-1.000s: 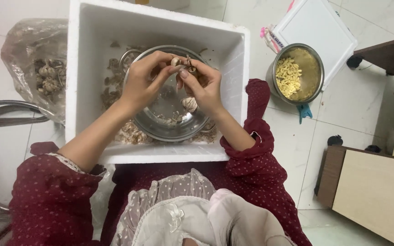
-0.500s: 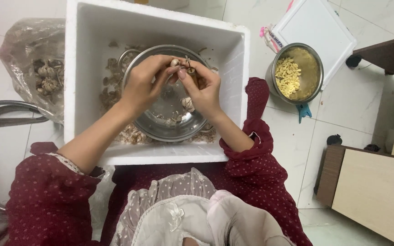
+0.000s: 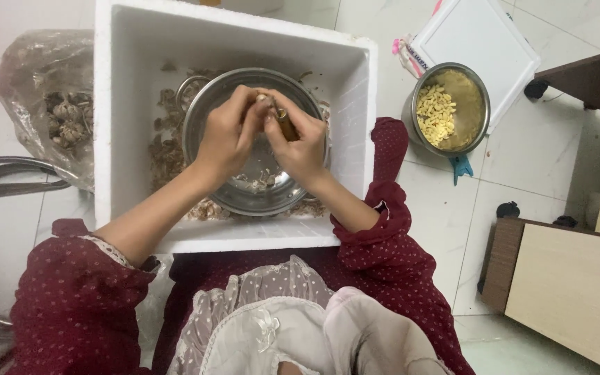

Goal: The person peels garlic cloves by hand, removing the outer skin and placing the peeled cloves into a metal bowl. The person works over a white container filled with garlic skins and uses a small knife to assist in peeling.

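Observation:
Both hands meet over a steel bowl (image 3: 206,121) that sits inside a white foam box (image 3: 133,62). My left hand (image 3: 227,135) pinches a small pale nut (image 3: 264,101) at its fingertips. My right hand (image 3: 300,139) grips a small brownish tool (image 3: 285,125) pressed against the same nut. Shell bits lie in the bottom of the bowl (image 3: 262,182), and more husks are piled in the box beside it (image 3: 164,149).
A steel pot of pale yellow kernels (image 3: 437,111) stands on the tiled floor at right, beside a white board (image 3: 480,35). A clear plastic bag of unshelled nuts (image 3: 57,111) lies at left. A wooden cabinet (image 3: 564,278) is at lower right.
Both hands have shifted slightly toward the far rim of the bowl, still working the nut between them. The nut piece seen below the right hand earlier is now hidden.

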